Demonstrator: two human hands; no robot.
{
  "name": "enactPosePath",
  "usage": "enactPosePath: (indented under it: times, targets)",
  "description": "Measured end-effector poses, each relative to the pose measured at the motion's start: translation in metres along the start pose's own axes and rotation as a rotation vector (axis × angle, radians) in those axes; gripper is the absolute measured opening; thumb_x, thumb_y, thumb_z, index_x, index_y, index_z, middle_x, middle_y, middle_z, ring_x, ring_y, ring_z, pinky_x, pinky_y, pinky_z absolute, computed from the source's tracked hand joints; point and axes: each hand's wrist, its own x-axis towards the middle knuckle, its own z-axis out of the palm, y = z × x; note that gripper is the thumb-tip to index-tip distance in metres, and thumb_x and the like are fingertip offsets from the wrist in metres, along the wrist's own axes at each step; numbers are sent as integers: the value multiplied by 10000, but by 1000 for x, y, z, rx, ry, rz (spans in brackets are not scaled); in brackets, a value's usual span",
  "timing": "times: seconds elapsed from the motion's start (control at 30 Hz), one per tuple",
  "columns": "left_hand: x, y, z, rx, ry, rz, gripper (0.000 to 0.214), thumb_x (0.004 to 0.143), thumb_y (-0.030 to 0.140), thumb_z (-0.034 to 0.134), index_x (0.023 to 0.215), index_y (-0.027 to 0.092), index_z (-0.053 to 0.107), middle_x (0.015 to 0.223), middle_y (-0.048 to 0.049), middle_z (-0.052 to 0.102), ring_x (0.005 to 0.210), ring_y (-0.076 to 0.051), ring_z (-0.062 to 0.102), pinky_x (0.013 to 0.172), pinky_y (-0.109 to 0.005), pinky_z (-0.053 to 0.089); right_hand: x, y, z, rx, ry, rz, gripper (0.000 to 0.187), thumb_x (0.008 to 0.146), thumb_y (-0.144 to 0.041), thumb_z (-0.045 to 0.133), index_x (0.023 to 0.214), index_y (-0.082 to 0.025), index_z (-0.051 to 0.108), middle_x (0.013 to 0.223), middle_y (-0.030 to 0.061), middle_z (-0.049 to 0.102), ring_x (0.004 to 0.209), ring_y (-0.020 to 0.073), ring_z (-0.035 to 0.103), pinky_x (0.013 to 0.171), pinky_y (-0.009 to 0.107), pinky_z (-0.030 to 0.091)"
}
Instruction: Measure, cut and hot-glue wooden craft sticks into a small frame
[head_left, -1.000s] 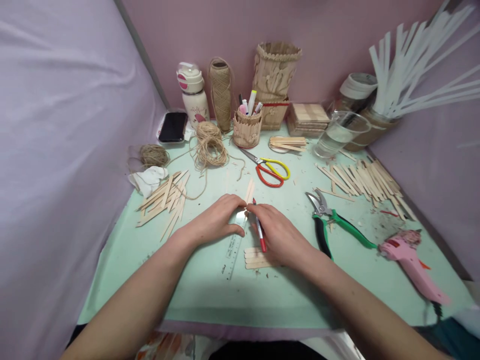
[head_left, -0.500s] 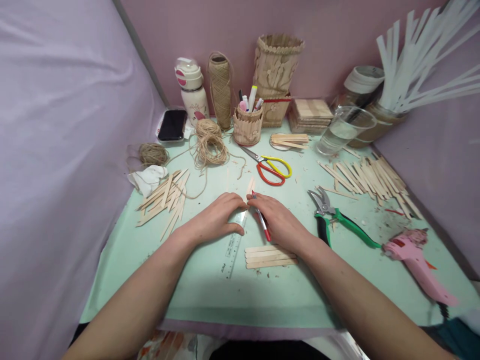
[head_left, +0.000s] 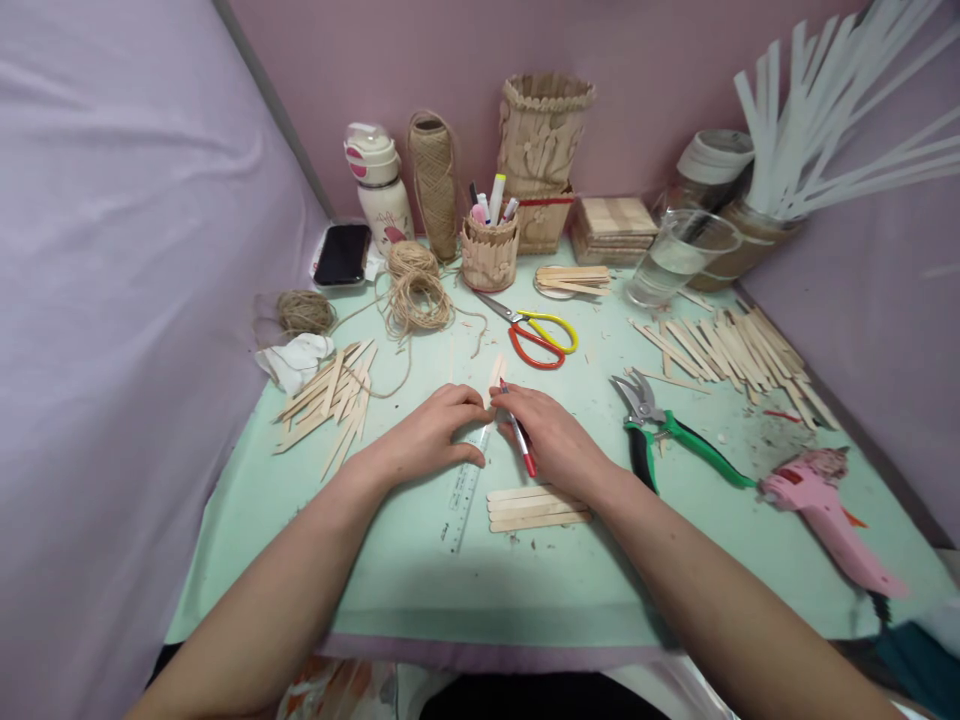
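My left hand (head_left: 435,432) rests on a clear ruler (head_left: 463,495), its fingers curled at the upper end and its thumb along the edge. In my right hand (head_left: 556,437) is a red-and-white pen (head_left: 522,445), tilted with its red end toward me. The fingertips of both hands nearly meet over the ruler. Pale wooden sticks (head_left: 496,369) stick out beyond the fingertips, and their near ends are hidden. Below my right hand several craft sticks (head_left: 536,509) lie side by side.
Scissors (head_left: 536,335) lie ahead, with twine (head_left: 416,300) to their left. Cut sticks (head_left: 330,395) lie at left, more sticks (head_left: 739,355) at right. Green-handled pruners (head_left: 660,425) and a pink glue gun (head_left: 825,510) are on the right. A water cup (head_left: 671,265) stands behind.
The whole view has shifted slightly. My hands keep nearly the same hold on the ruler and pen, with no other clear movement.
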Motion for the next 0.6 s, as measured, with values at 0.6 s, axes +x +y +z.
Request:
enactPosePath:
  times: [0.6]
  targets:
    - [-1,0,0,-7,3,-4,424,808,428,766,1165,232,648,1164,-79,588,1141,-261,529,1005,-422,459,1,-2,-2,-4,-5,0,327,973,-214,473,1276,-188,591,1386,129,610,1355,267,501,1074,498,452]
